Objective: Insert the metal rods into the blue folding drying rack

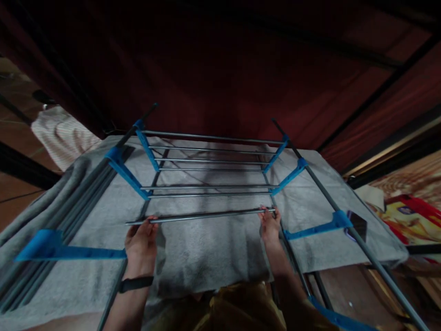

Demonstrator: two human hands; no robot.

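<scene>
Left hand (140, 240) and right hand (270, 225) each pinch an end of a loose rod (203, 215) over the cloth (206, 257), while six rods (210, 159) sit in the rack's (320, 188) far brackets (148, 149) and the near brackets (317, 228) look unfilled

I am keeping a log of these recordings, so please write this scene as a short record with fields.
surface: grey cloth spread flat, dark red curtain behind
rack: grey rungs fitted between blue brackets, lying over the cloth
left hand: grips the metal rod near its left end; black band on the wrist
right hand: holds the rod's right end in its fingertips
rod position: about level, nearer to the person than the fitted rungs
left edge: bundle of grey tubes on the cloth
</scene>
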